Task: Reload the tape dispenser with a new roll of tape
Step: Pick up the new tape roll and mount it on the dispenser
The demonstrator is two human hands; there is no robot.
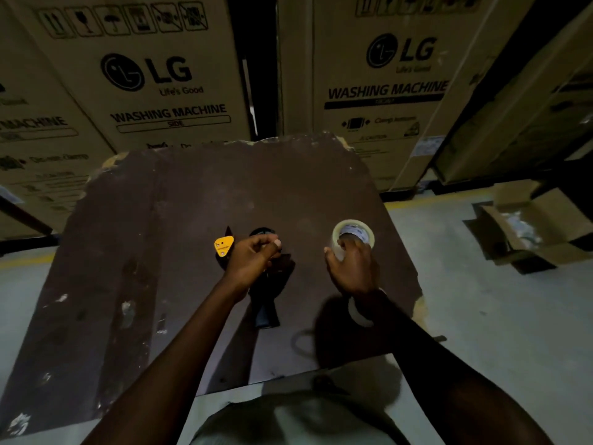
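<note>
A black tape dispenser (265, 303) with a yellow guard lies on the dark brown table (192, 220), handle toward me. My left hand (253, 258) rests over the dispenser's body with fingers curled at its empty hub. My right hand (351, 268) grips a clear roll of tape (353, 234) that is tilted on the table to the right of the dispenser. A second whitish roll (359, 314) peeks out under my right wrist, partly hidden.
Large cardboard washing-machine boxes (154, 75) stand right behind the table. An open cardboard box (529, 226) sits on the grey floor to the right. The table's edges are chipped, and the light is dim.
</note>
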